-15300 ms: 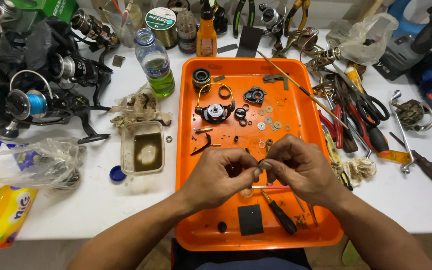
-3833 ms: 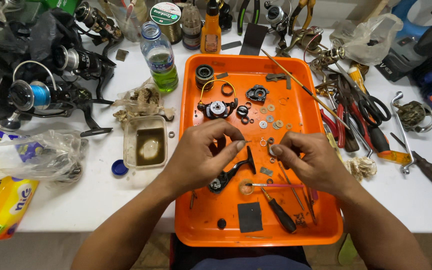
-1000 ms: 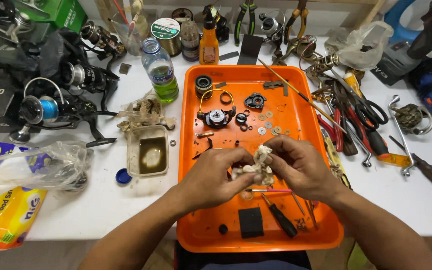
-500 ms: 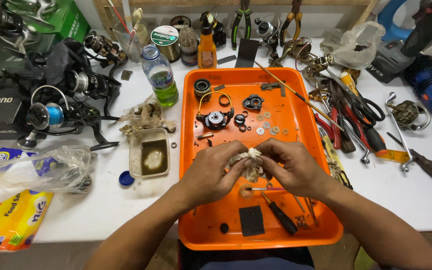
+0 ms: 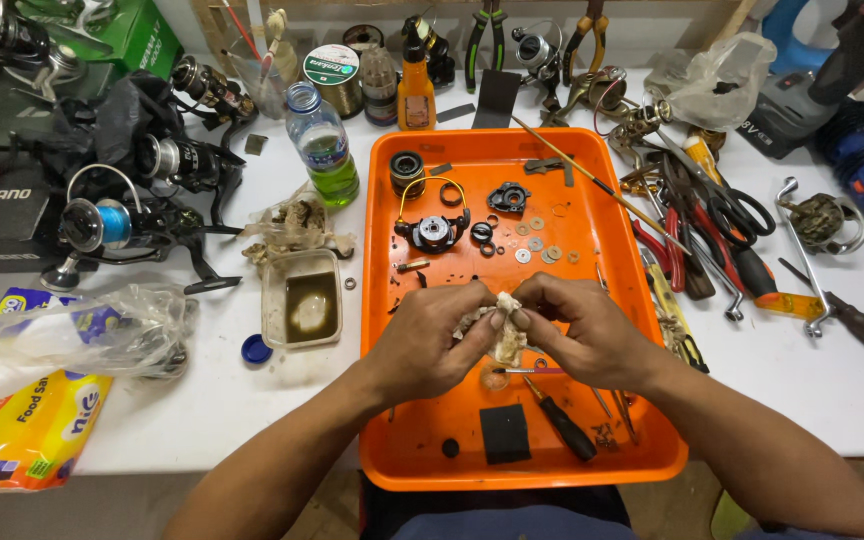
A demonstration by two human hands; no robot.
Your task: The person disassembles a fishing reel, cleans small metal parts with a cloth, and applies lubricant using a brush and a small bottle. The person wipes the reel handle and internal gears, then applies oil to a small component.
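Head view shows a crumpled, dirty rag (image 5: 505,330) pinched between the fingertips of the left hand (image 5: 432,340) and right hand (image 5: 582,335), both closed on it above the middle of the orange tray (image 5: 642,470), with a screwdriver (image 5: 564,428) at five o'clock and washers (image 5: 537,245) at twelve.

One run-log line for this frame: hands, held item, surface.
left hand: pinching rag | right hand: pinching rag | rag: soiled, bunched between both hands | under hands: orange tray | nearby: screwdriver
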